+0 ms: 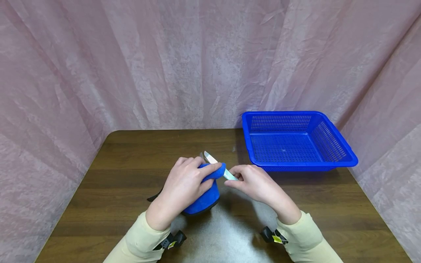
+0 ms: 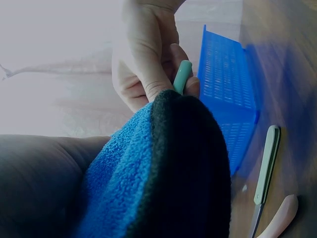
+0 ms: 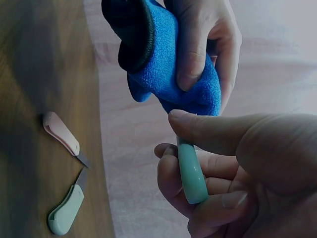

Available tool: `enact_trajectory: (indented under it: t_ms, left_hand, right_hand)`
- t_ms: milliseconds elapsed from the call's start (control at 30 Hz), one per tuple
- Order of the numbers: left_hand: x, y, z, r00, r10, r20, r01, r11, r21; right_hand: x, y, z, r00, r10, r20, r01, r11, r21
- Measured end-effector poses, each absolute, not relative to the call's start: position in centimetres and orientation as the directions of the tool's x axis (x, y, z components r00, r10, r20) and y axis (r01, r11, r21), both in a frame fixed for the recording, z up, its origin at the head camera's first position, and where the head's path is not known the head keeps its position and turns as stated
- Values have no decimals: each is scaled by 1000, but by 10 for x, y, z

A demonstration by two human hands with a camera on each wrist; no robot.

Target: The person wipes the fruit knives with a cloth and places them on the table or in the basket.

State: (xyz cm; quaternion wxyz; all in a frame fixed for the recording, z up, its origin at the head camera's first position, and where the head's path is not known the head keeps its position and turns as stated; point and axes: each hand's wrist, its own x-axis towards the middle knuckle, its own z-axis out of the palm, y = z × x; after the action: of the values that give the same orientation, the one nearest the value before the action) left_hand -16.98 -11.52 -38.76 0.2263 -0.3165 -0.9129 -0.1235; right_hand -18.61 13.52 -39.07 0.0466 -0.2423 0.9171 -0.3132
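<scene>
My left hand (image 1: pixel 185 180) grips a fuzzy blue cloth (image 1: pixel 205 199) with a black edge, folded over the blade of a knife. The blade's silver tip (image 1: pixel 209 157) pokes out past the far side of the cloth. With thumb and fingers, my right hand (image 1: pixel 254 182) holds that knife by its mint-green handle (image 3: pixel 192 171), close beside the cloth. Two more knives lie on the table with blades out, one with a pink handle (image 3: pixel 62 133) and one with a pale green handle (image 3: pixel 67 213); in the head view my left hand mostly hides them.
A blue plastic basket (image 1: pixel 300 164) with perforated walls stands at the back right of the brown wooden table (image 1: pixel 131 160). Pink curtains (image 1: pixel 177 65) hang behind the table and along its sides. A dark strap (image 1: pixel 154 198) shows beside my left wrist.
</scene>
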Motion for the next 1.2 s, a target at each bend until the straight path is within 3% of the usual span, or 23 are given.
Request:
enact_trajectory:
  t_ms: [467, 1200]
  left_hand:
    - [-171, -118, -386, -734, 488, 472, 593, 800, 95]
    - [-172, -124, -382, -763, 439, 474, 552, 824, 126]
  right_hand:
    - [-174, 129, -385, -869, -459, 183, -491, 762, -422]
    - [-171, 129, -382, -866, -464, 185, -498, 767, -404]
